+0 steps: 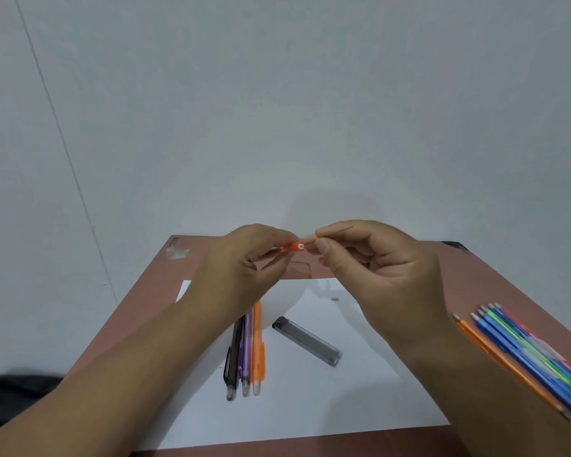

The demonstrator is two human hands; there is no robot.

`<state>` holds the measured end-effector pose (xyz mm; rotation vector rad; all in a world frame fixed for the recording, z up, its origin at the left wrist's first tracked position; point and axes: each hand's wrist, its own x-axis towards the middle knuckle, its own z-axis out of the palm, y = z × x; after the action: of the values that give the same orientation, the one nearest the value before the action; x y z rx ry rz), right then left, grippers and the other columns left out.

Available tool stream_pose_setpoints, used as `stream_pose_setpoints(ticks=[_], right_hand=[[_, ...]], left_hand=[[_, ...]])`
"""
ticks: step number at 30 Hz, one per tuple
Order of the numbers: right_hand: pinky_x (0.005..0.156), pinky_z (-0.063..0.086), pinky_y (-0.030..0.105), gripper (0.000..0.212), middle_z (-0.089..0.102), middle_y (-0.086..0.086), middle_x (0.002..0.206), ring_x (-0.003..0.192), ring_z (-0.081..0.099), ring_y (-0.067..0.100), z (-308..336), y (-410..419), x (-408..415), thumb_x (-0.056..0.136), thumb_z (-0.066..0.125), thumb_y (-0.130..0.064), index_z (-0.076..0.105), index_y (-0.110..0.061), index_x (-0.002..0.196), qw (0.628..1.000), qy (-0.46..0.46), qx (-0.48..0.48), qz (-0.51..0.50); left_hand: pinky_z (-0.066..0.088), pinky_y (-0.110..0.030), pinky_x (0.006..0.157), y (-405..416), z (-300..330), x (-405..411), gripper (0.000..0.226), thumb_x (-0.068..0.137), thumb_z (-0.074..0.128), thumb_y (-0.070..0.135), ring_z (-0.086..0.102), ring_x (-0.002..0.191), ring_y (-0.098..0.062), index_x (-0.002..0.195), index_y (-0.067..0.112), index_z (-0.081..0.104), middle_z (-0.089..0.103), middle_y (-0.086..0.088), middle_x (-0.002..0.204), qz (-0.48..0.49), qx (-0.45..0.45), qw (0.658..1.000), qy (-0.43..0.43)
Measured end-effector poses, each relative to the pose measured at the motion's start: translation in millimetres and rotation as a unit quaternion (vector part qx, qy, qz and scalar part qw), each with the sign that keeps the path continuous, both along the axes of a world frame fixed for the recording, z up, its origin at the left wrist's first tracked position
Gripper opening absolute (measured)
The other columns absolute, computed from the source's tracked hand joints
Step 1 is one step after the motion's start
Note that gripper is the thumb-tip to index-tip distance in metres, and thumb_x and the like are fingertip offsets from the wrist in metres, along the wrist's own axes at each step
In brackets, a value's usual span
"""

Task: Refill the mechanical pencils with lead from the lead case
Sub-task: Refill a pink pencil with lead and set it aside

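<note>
My left hand (pixel 244 258) grips a red mechanical pencil (pixel 292 248), its open end turned toward my right hand. My right hand (pixel 370 258) pinches a thin lead (pixel 342 229) between thumb and forefinger, close to the pencil's end. Both hands are raised above the table. On the white paper (pixel 327 397) lie three pencils side by side, black (pixel 233 354), purple (pixel 246 351) and orange (pixel 257 347). A grey transparent lead case (pixel 307 341) lies slanted to their right.
A bundle of several coloured pencils (pixel 524 351) lies at the right on the reddish-brown table (pixel 393 268). A dark object (pixel 17 397) sits off the table's left edge. A pale wall stands behind.
</note>
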<state>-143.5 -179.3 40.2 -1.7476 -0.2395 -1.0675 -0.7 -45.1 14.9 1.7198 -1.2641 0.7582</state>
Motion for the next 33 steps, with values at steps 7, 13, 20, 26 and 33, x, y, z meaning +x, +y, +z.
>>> stream_pose_setpoints(ticks=[7,13,20,26,33], right_hand=[[0.083,0.06,0.029,0.009,0.078,0.0,0.093,0.091,0.076,0.019,-0.7,-0.3,0.6,0.088,0.072,-0.016,0.076,-0.016,0.096,1.0,0.002,-0.007,0.0],[0.082,0.058,0.022,0.015,0.078,-0.003,0.093,0.091,0.075,0.013,-2.8,-4.4,2.2,0.089,0.074,-0.002,0.077,-0.014,0.097,0.998,0.002,-0.056,-0.027],[0.082,0.057,0.019,0.016,0.078,-0.005,0.094,0.091,0.075,0.009,-4.5,-7.6,3.8,0.088,0.075,0.001,0.077,-0.012,0.097,0.995,-0.008,-0.086,-0.056],[0.081,0.056,0.018,0.017,0.077,-0.006,0.093,0.09,0.075,0.008,-4.5,-7.8,4.2,0.087,0.075,0.0,0.077,-0.014,0.096,0.995,-0.009,-0.079,-0.058],[0.079,0.056,0.017,0.017,0.078,-0.006,0.092,0.089,0.075,0.008,-5.3,-8.5,4.7,0.087,0.076,0.0,0.078,-0.015,0.094,0.995,-0.002,-0.083,-0.06]], left_hand=[[0.051,-0.02,0.075,0.0,0.4,0.4,0.024,0.089,0.058,0.029,0.062,0.085,-0.001,0.102,0.02,0.077,0.063,0.022,0.093,0.0,-0.002,1.0,-0.008],[0.052,-0.022,0.074,0.1,-0.8,0.4,0.024,0.089,0.059,0.029,0.063,0.085,-0.005,0.101,0.017,0.076,0.069,0.013,0.091,-0.001,-0.005,1.0,-0.017],[0.055,-0.033,0.068,0.6,-0.3,-0.2,0.027,0.09,0.057,0.032,0.064,0.079,-0.009,0.102,0.018,0.077,0.073,0.006,0.087,0.007,0.016,1.0,-0.012],[0.059,-0.039,0.067,0.5,-1.0,-0.8,0.026,0.09,0.059,0.031,0.067,0.079,-0.012,0.104,0.018,0.077,0.073,0.006,0.087,-0.009,0.012,1.0,0.001],[0.059,-0.037,0.069,0.9,-1.8,0.2,0.027,0.09,0.059,0.031,0.067,0.081,-0.012,0.106,0.018,0.076,0.073,0.006,0.088,-0.011,0.016,1.0,0.003]])
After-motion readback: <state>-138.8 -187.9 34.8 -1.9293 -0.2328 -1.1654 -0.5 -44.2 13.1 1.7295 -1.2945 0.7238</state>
